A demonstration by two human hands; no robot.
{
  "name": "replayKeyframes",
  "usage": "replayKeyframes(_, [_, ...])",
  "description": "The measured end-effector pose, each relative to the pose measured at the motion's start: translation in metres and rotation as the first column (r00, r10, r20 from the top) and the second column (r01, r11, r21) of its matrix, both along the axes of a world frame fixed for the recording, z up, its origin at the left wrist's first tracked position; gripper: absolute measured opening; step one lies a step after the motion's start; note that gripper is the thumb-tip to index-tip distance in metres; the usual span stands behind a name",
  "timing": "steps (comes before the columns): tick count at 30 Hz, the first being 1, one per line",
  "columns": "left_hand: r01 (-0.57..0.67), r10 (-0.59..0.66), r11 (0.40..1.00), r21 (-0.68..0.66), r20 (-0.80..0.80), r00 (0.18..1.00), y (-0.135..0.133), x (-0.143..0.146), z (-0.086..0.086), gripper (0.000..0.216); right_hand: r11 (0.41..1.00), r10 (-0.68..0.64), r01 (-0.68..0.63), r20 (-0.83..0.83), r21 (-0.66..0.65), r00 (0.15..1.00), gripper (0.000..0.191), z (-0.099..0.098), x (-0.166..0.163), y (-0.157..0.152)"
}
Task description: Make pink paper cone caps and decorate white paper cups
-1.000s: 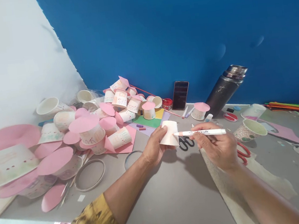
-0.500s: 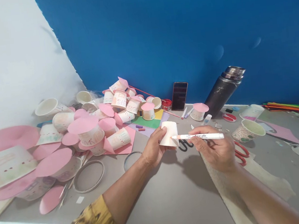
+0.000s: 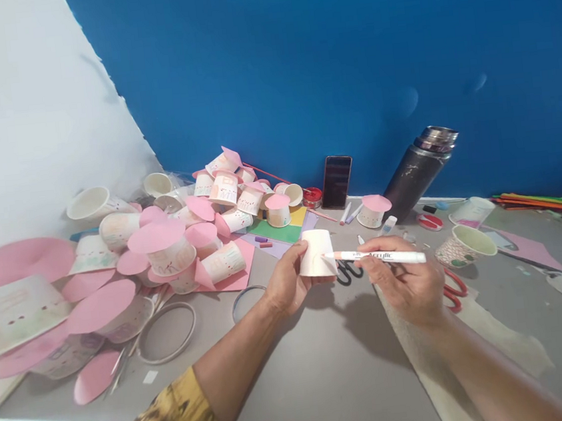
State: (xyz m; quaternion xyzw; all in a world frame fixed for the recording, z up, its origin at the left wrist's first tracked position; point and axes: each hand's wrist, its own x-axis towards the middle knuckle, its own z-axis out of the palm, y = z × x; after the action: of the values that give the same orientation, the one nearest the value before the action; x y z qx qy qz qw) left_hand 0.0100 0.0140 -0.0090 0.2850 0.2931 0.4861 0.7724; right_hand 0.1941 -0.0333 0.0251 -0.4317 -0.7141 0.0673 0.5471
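Observation:
My left hand (image 3: 291, 278) is closed around a small white paper cup (image 3: 317, 250), its thumb on the side wall. The cup is turned upside down, with its wider end at the bottom. Between the fingers of my right hand (image 3: 412, 284) lies a white acrylic marker (image 3: 386, 256) with a peach-coloured front end. Its tip meets the cup's side, where a faint pale line shows. Black scissor handles (image 3: 350, 271) lie on the table just behind the two hands.
Many decorated paper cups with pink paper discs (image 3: 157, 237) crowd the left. A phone (image 3: 337, 182) leans on the blue wall beside a dark flask (image 3: 420, 172). Red-handled scissors (image 3: 454, 289), a patterned cup (image 3: 465, 245) and a cloth strip (image 3: 505, 337) lie right. Two rings (image 3: 170, 357) lie front left.
The marker tip has shifted very slightly to the right on the cup, and a faint curved line now shows there. Both hands keep their hold.

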Motion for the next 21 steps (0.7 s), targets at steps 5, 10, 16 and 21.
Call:
replayKeyframes(5, [0.001, -0.001, 1.000, 0.030, -0.008, 1.000, 0.0011, 0.0014, -0.0050, 0.038, 0.999, 0.047, -0.047, 0.001, 0.005, 0.999, 0.008, -0.0022, -0.0019, 0.0007])
replayKeyframes(10, [0.001, 0.001, 0.998, 0.057, -0.035, 0.999, 0.0010, 0.0018, -0.0071, 0.040, 0.998, 0.059, -0.060, 0.027, 0.024, 0.998, 0.004, -0.0007, -0.0029, 0.0022])
replayKeyframes(16, [-0.011, 0.012, 1.000, 0.027, -0.019, 1.000, 0.0013, 0.0018, -0.0068, 0.037, 1.000, 0.000, -0.001, 0.031, 0.025, 1.000, 0.007, 0.0017, -0.0024, 0.0022])
replayKeyframes(21, [-0.041, 0.042, 0.998, -0.051, 0.010, 0.999, 0.0002, 0.0006, -0.0001, 0.033, 0.997, -0.077, 0.078, -0.006, 0.024, 0.997, 0.009, 0.0010, 0.0010, 0.0014])
